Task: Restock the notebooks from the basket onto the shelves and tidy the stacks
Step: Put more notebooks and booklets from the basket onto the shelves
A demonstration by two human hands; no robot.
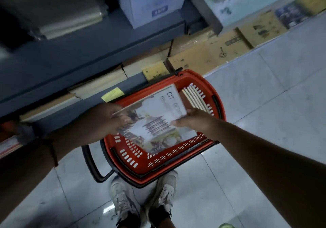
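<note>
A red plastic basket (155, 164) stands on the floor just ahead of my feet. Both hands hold a thin stack of notebooks (158, 114) with a pagoda picture on the cover, a little above the basket. My left hand (104, 118) grips its left edge, and my right hand (194, 120) grips its right edge with the thumb on the cover. More notebooks (195, 95) stand on edge in the basket's far right corner. The dark grey shelves (88, 54) rise to the left and ahead.
Cardboard boxes (220, 49) line the floor under the shelves. Blue-white cartons (150, 3) and wrapped packs (70, 19) sit on the shelf boards. A yellow price tag (112, 94) is on the lower shelf edge. Grey floor tiles (273, 104) stretch to the right.
</note>
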